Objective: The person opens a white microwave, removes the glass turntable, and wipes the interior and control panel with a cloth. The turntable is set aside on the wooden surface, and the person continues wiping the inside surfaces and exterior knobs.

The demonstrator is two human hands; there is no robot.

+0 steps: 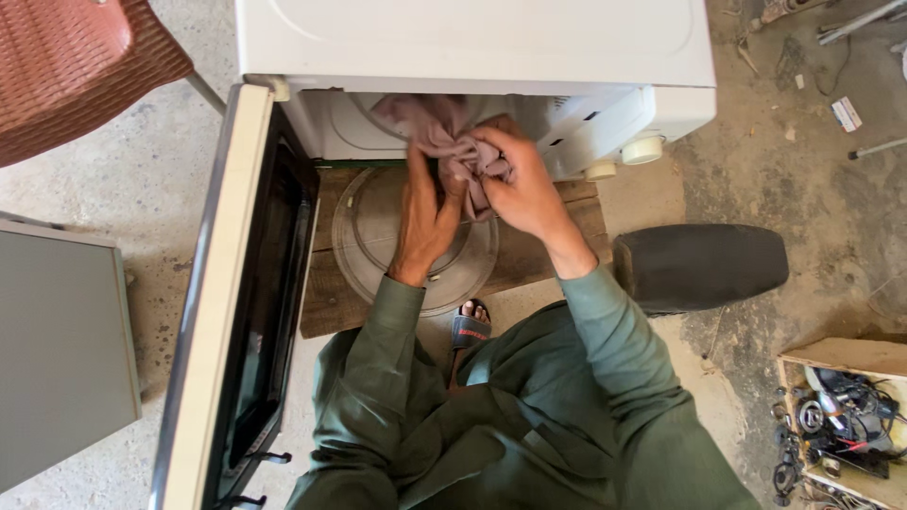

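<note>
A white microwave oven (472, 42) stands in front of me with its door (222, 312) swung open to the left. Both hands hold a crumpled pinkish-grey cloth (444, 132) at the oven's opening. My left hand (425, 212) grips the cloth from below. My right hand (520, 179) clutches it from the right side. Under the hands a round glass turntable plate (364, 231) lies on a wooden board (326, 302). Part of the cloth reaches into the oven cavity.
A woven reddish chair seat (66, 66) is at the top left. A grey panel (57, 359) lies at the left. A black cushion (704, 264) rests on the concrete floor at the right. A wooden box of metal parts (841, 420) sits at the lower right.
</note>
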